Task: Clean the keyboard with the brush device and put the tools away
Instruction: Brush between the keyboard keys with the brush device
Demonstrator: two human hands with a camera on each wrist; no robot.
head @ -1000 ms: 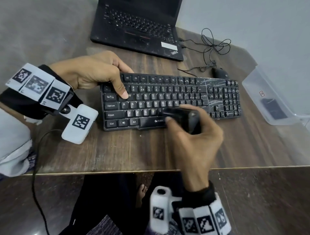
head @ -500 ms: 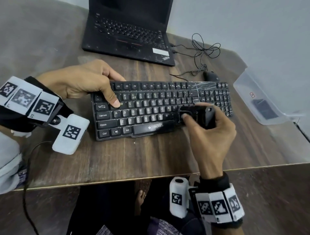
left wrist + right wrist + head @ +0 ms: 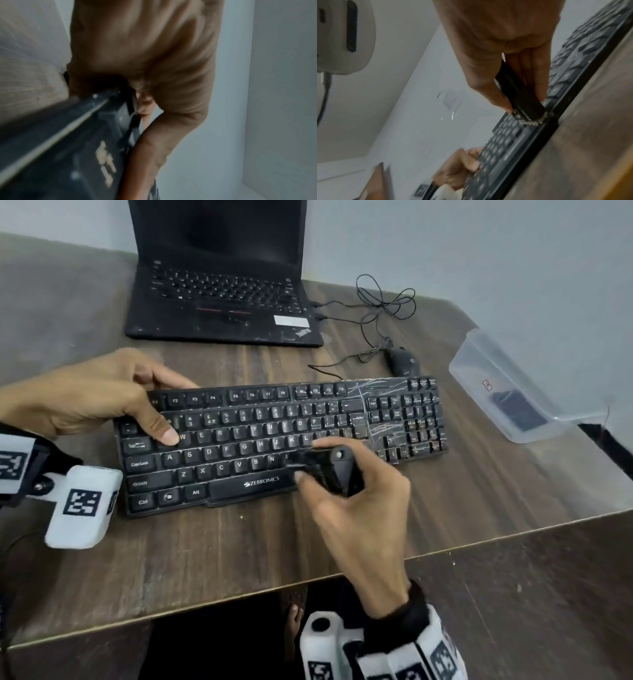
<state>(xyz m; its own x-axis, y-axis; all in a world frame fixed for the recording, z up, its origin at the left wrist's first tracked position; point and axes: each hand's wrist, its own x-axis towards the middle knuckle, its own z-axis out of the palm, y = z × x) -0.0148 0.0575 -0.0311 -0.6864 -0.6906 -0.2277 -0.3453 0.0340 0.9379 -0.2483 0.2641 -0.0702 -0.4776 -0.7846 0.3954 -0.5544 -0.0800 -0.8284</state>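
Observation:
A black keyboard [image 3: 260, 440] lies across the middle of the wooden table [image 3: 239, 542]. My left hand [image 3: 113, 402] grips its top left corner, thumb pressed on the keys near Q, fingers curled over the far edge; the left wrist view shows the same hold on the keyboard [image 3: 68, 142] in a blur. My right hand [image 3: 349, 491] grips a small black brush device [image 3: 325, 470], its bristle end down on the lower key rows right of N. In the right wrist view the brush device [image 3: 518, 93] is pinched between thumb and fingers, with pale bristles touching the keyboard [image 3: 513, 135].
A black laptop [image 3: 222, 285] stands open behind the keyboard. A wired black mouse [image 3: 402, 361] with a tangled cable lies at the back right. A clear plastic box [image 3: 507, 392] holding a dark item sits at the table's right edge. The table's front edge is near my body.
My right hand first swept the brush rightward along the lower key rows, then back left toward the middle. My left hand has kept its hold on the keyboard's corner.

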